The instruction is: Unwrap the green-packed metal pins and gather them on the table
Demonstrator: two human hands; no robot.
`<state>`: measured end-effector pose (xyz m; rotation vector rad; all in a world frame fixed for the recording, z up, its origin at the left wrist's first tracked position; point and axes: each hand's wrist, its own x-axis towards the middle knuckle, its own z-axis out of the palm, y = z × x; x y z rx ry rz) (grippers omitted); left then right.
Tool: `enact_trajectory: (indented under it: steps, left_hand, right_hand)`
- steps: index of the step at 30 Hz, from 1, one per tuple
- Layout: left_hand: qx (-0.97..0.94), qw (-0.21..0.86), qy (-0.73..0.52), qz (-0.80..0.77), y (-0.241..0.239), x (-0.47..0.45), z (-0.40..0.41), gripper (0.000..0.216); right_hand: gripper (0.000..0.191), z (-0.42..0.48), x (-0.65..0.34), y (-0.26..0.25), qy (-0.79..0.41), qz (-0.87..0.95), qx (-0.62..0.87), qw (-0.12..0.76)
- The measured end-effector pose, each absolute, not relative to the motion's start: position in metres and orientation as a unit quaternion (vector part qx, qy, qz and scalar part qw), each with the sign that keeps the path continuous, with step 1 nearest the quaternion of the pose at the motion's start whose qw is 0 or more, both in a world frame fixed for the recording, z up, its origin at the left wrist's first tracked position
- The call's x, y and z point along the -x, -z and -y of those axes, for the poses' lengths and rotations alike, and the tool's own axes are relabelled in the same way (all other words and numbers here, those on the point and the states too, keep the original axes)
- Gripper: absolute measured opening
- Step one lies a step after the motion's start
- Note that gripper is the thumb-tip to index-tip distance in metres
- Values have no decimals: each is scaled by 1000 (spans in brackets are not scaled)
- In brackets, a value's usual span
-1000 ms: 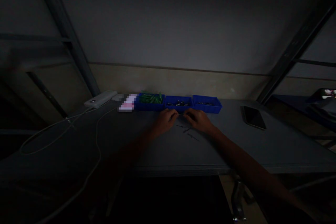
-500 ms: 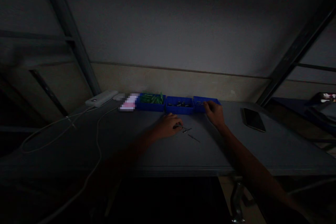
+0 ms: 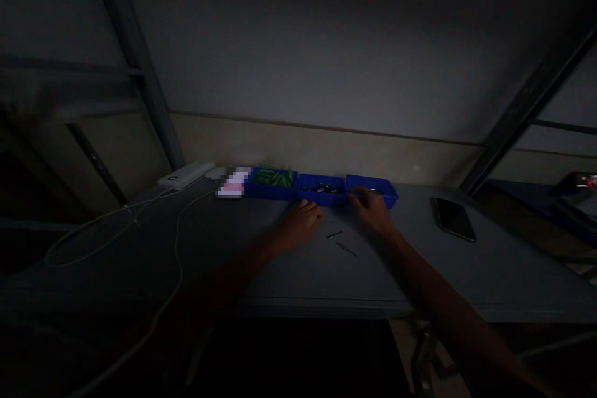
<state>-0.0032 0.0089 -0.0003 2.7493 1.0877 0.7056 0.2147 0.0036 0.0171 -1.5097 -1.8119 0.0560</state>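
My left hand [image 3: 304, 221] rests low over the grey table with its fingers curled together. A tiny bright tip shows beside its fingertips; what they hold is too small and dark to name. My right hand [image 3: 372, 210] is in front of the right blue bin [image 3: 390, 201], its thumb and fingers bent together in a pinch; anything in them cannot be made out. Between the hands lie a short thin metal piece [image 3: 334, 235] and a longer thin metal pin-like piece [image 3: 346, 249]. The middle blue bin [image 3: 321, 199] holds several small dark and shiny metal parts.
The left blue bin [image 3: 274, 193] contains green, slender pieces. Beside it lies a blurred-out pink and white item [image 3: 233, 184]. A white power bank-like box [image 3: 186, 176] with a white cable [image 3: 178, 230] sits at left. A dark phone [image 3: 453, 219] lies at right.
My right hand has drawn back from inside the right bin, toward the left and me. My left hand stays near the loose metal pieces, its fingers more closed. The view has shifted slightly.
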Motion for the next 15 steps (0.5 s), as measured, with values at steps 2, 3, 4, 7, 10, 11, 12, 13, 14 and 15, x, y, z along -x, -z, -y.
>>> enact_trajectory:
  steps: [2,3,4,7,10,11,12,13,14,15]
  left_hand:
    - [-892,54,-261,-365,-1,5,-12,19]
    - [-887,55,-273,-369,-2,7,-13,20]
    - [-883,55,-282,-372,-3,8,-14,21]
    - [-873,63,-300,-379,-5,9,-14,24]
    - [-867,76,-314,-380,-6,8,-12,24]
    - [-866,80,-317,-379,-6,8,-12,24]
    - [-865,83,-320,-378,-6,7,-12,24]
    - [-865,86,-324,-374,-6,7,-12,24]
    - [-864,89,-329,-369,-5,8,-12,24]
    - [-864,92,-336,-362,-5,8,-12,23]
  right_hand:
    - [32,6,-195,-18,-37,780,530,331]
    - [31,10,-188,-18,-44,803,508,310]
    - [30,13,-183,-18,-47,819,489,296]
    - [27,17,-177,-15,-45,838,465,283]
    - [23,18,-178,-14,-44,837,462,291]
    - [21,18,-179,-14,-42,836,461,294]
    - [19,18,-179,-15,-39,836,460,297]
    - [18,18,-179,-15,-36,836,458,299]
    - [17,19,-178,-16,-33,837,455,301]
    - [17,19,-178,-16,-31,838,452,304]
